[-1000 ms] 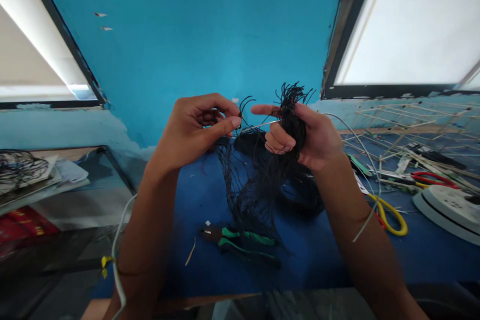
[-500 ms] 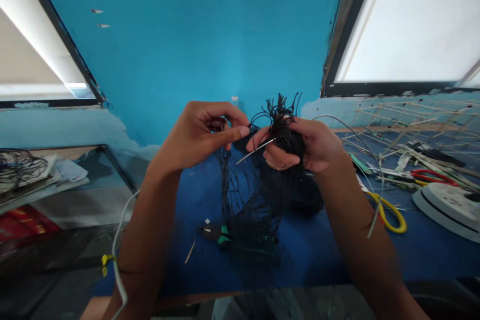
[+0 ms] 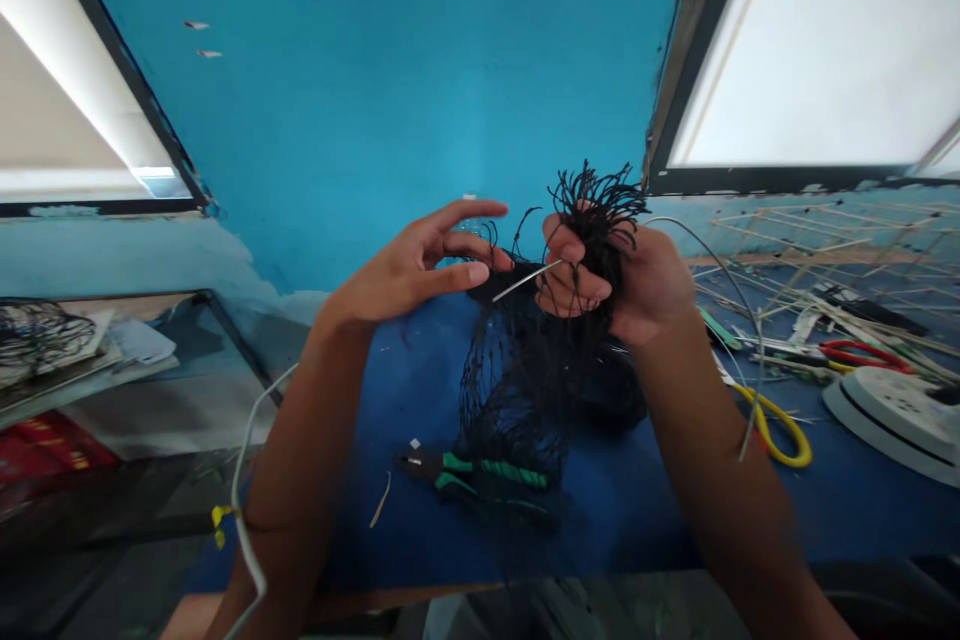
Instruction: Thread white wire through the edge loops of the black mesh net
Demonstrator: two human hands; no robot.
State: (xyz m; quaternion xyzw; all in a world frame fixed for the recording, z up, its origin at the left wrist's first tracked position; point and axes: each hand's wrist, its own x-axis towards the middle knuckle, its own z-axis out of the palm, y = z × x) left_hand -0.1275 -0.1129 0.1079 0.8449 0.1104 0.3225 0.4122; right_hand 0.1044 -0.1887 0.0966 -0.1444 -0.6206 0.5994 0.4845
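My right hand (image 3: 645,275) grips a gathered bunch of black knotted netting (image 3: 600,210), its looped ends fanning out above the fingers. A thin pale rod (image 3: 526,281) sticks out to the left from between those same fingers; a long wire curves away on the other side of the hand. Fingers apart, my left hand (image 3: 431,260) is just left of the bunch, close to a few loose black strands. More netting (image 3: 510,380) hangs down to the blue tabletop, partly over green-handled pliers (image 3: 480,475).
On the right lie yellow-handled scissors (image 3: 780,430), a red-handled tool (image 3: 866,355), a round white device (image 3: 900,415) and many thin sticks. A bottle stands by the blue wall. A white cable (image 3: 244,520) runs beside my left forearm.
My left hand has let go of the strands and spread its fingers. The bunch in my right hand has shifted slightly right, and more of the pliers shows.
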